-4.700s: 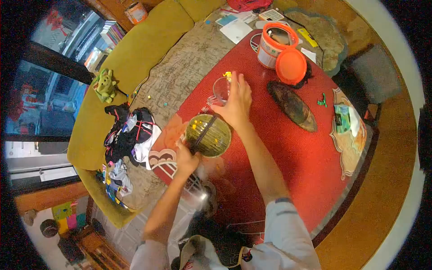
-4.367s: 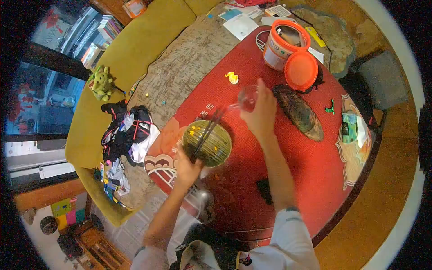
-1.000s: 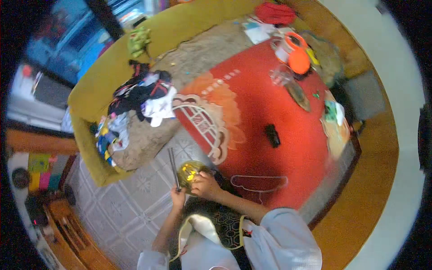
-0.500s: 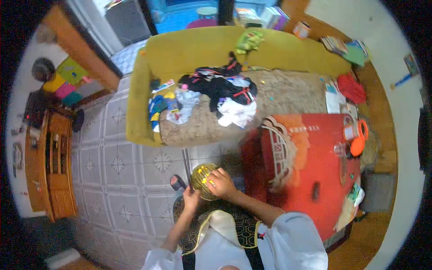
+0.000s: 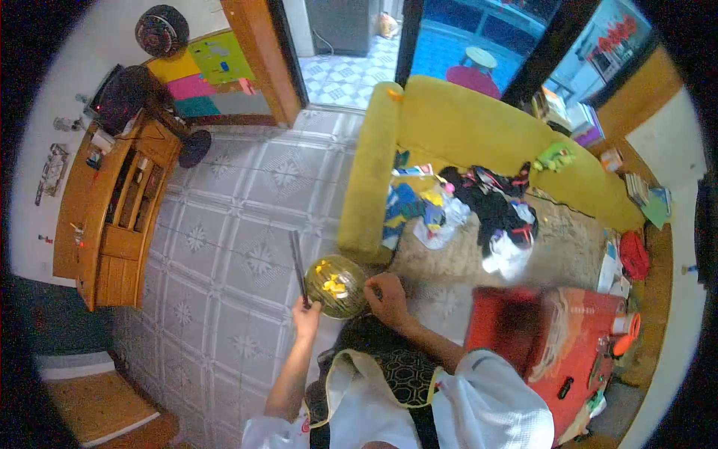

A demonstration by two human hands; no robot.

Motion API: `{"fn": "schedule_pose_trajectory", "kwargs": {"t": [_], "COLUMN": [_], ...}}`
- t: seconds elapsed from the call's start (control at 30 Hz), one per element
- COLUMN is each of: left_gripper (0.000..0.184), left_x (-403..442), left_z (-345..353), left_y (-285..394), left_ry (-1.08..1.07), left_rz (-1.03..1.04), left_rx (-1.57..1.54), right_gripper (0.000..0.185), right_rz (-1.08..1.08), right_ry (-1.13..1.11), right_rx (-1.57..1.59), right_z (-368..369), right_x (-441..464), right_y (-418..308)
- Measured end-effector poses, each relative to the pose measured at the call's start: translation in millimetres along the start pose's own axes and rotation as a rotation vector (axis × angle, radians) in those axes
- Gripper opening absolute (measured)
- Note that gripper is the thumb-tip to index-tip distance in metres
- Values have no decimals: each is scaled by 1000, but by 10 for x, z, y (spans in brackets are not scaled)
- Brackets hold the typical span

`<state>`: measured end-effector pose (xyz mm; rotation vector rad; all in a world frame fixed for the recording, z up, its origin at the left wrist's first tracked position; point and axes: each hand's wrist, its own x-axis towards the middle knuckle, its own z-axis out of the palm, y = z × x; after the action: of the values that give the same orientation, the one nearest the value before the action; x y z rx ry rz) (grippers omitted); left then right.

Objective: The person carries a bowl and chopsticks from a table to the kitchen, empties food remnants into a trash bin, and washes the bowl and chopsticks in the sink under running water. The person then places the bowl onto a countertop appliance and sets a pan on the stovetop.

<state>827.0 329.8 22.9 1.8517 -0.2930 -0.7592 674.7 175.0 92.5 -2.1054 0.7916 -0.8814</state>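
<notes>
My left hand (image 5: 307,316) is closed round the near left edge of a round green ribbed bowl (image 5: 345,278) and a pair of dark chopsticks (image 5: 298,262), which point up and away along the bowl's left side. Several yellow pieces (image 5: 334,286) and a small whitish one lie in the bowl. At the bowl's right edge is my right hand (image 5: 386,296), its fingers curled together; whether they hold anything is too small to tell.
A yellow-green sofa (image 5: 363,176) with heaped clothes (image 5: 493,198) stands ahead to the right. The red table (image 5: 576,337) is at the right, bearing an orange-rimmed tub (image 5: 625,324). On the left stands a wooden cabinet (image 5: 112,247) beside the tiled floor (image 5: 247,239).
The view has swung left, away from the red table toward the cabinet and doorway. My right hand has moved from over the yellow pieces to the bowl's right edge. Earlier it held a clear cup.
</notes>
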Motion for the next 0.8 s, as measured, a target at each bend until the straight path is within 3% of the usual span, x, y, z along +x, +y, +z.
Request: {"fn": "schedule_pose_trajectory", "kwargs": {"t": [0.07, 0.13, 0.2, 0.23, 0.3, 0.37, 0.4, 0.5, 0.57, 0.6, 0.67, 0.77, 0.8], "left_gripper": [17, 17, 17, 15, 8, 9, 9, 8, 8, 8, 8, 9, 9], "left_x": [363, 716, 1119, 1352, 1857, 2316, 2528, 3257, 3788, 4071, 4697, 5767, 6002], "left_z": [-254, -447, -586, -644, -776, -907, -971, -1215, -1384, -1454, -1521, -1512, -1372], "left_y": [93, 337, 318, 389, 479, 665, 765, 1040, 1147, 1178, 1199, 1012, 1266], "left_ry": [139, 143, 209, 233, 181, 144, 144, 130, 108, 87, 13, -143, -186], "left_rz": [-52, -68, -209, -256, -230, -143, -128, -153, -173, -183, -195, -223, -217], "left_rx": [-102, -149, -136, -169, -156, -194, -185, -81, -17, 17, 88, 286, 367], "right_gripper": [10, 9, 7, 7, 10, 13, 14, 15, 16, 16, 18, 21, 22], "right_rz": [44, 100, 232, 236, -161, -347, -565, -1166, -1355, -1600, -1465, -827, -636], "right_ry": [-18, -32, -247, -235, -387, -604, -676, -664, -806, -734, -877, -997, -1005], "right_rx": [-1, -5, 12, 18, 240, 473, 492, 534, 482, 444, 302, 62, 5], "right_z": [265, 539, 869, 1059, 1524, 1841, 1978, 2433, 2439, 2493, 2257, 1508, 1257], "right_x": [394, 830, 1258, 1550, 2221, 3010, 3392, 4257, 4626, 4775, 5217, 6032, 6286], "right_y": [-1, -22, 32, 3, -120, -633, -960, -1951, -2598, -2811, -2886, -2384, -2273]}}
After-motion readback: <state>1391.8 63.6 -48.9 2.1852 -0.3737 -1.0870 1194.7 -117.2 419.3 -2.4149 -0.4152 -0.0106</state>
